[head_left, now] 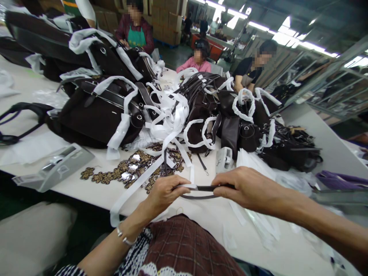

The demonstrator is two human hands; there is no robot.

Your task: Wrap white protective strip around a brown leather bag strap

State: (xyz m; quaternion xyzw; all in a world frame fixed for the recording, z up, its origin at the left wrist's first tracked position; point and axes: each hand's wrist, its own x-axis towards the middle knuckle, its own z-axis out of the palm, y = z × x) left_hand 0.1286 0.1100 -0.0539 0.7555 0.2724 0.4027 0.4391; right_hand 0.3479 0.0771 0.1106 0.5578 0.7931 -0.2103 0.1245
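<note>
We've got a dark strap (204,188) stretched between both hands just above the counter (258,245): left hand (166,191) fingers pinched on its white-wrapped end, right hand (244,188) fingers closed around the other.

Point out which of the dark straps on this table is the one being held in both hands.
It is the thin dark strap stretched between the left hand and right hand, close to the table's near edge. The other straps lie piled on the bags farther back, untouched.

Bright overhead strip lights, warped edges
</note>
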